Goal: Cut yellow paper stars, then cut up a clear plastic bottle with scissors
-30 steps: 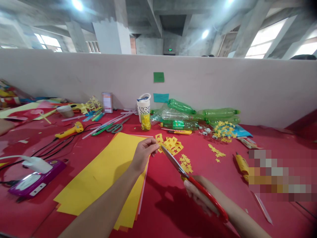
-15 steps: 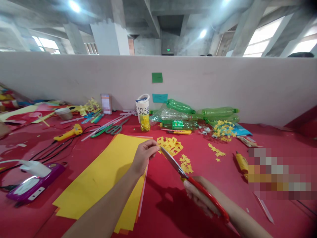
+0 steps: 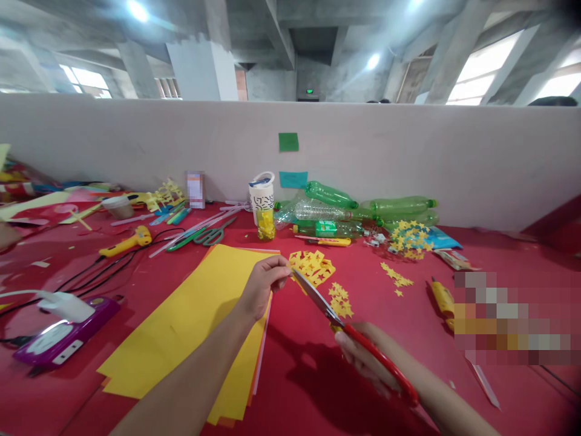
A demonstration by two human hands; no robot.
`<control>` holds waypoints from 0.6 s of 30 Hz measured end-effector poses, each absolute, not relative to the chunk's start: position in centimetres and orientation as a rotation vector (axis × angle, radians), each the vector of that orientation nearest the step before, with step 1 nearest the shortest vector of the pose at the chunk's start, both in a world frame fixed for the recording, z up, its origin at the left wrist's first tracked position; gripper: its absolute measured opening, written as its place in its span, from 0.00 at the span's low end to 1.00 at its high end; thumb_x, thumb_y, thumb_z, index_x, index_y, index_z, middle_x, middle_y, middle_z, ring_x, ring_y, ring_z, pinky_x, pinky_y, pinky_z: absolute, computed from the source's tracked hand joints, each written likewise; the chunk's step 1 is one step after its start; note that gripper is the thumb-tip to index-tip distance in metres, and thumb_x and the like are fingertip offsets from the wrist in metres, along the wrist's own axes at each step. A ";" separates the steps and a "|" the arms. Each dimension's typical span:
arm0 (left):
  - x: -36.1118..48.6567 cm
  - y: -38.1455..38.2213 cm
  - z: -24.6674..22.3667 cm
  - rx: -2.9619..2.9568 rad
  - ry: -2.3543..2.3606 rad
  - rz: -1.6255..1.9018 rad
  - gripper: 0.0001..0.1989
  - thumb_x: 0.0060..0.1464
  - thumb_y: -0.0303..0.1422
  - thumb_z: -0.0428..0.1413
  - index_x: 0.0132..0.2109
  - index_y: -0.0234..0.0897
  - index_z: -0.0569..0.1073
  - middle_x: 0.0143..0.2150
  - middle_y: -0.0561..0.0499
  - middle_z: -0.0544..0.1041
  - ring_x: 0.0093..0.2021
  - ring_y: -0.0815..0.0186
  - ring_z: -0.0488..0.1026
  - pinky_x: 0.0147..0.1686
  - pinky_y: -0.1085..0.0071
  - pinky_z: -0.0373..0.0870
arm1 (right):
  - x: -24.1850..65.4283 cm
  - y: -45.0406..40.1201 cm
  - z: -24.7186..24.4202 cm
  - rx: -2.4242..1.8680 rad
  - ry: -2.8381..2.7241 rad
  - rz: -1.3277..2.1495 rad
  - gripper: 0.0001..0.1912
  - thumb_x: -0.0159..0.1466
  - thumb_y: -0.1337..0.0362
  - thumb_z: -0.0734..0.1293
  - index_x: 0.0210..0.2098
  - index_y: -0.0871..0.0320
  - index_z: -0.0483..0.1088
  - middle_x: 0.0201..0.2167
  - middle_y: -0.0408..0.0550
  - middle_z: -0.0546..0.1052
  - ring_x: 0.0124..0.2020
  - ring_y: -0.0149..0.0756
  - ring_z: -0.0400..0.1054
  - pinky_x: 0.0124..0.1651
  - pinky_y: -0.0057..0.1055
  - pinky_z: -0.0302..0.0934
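My right hand [image 3: 370, 357] is wrapped round the red handles of a pair of scissors [image 3: 318, 298]. Their blades look nearly closed and point up and left, the tips at the fingertips of my left hand [image 3: 267, 281]. Those fingers are pinched together above the table; whatever is between them is too small or hidden to make out. Below my left arm lies a stack of yellow paper sheets [image 3: 190, 309], with orange and pink edges showing underneath. Just beyond the blades are yellow paper scraps with star-shaped holes [image 3: 313, 266] and a small pile of yellow stars [image 3: 340, 300].
More stars [image 3: 397, 275] lie to the right, near a glue gun [image 3: 442, 300]. Plastic bottles [image 3: 327, 212] and a white cup [image 3: 255, 203] stand or lie along the partition [image 3: 204, 139]. On the left are green scissors [image 3: 213, 235], a yellow glue gun [image 3: 124, 242] and a purple power strip [image 3: 68, 339].
Both hands and the scissors have hardly moved. At the far left edge, a pale yellow piece has come into view above the clutter.
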State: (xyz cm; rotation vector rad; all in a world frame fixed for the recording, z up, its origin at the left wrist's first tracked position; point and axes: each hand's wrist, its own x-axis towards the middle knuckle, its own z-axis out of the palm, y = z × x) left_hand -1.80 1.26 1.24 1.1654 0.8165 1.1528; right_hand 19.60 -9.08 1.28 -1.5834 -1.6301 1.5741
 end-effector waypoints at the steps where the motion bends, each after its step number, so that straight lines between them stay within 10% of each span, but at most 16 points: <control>1: -1.8 1.3 1.2 1.166 0.813 1.150 0.07 0.47 0.31 0.57 0.25 0.35 0.67 0.15 0.59 0.59 0.18 0.75 0.51 0.21 0.73 0.43 | 19.6 -9.1 1.4 -1.587 -1.628 1.573 0.30 0.57 0.33 0.59 0.23 0.56 0.57 0.12 0.33 0.57 0.09 0.20 0.50 0.10 0.18 0.45; 18: -1.7 1.2 1.0 1.239 0.873 1.205 0.09 0.49 0.32 0.56 0.24 0.35 0.69 0.17 0.58 0.62 0.20 0.75 0.56 0.21 0.75 0.49 | 19.7 -9.0 1.2 -1.557 -1.589 1.608 0.32 0.55 0.31 0.58 0.23 0.56 0.57 0.11 0.32 0.56 0.08 0.20 0.49 0.10 0.17 0.46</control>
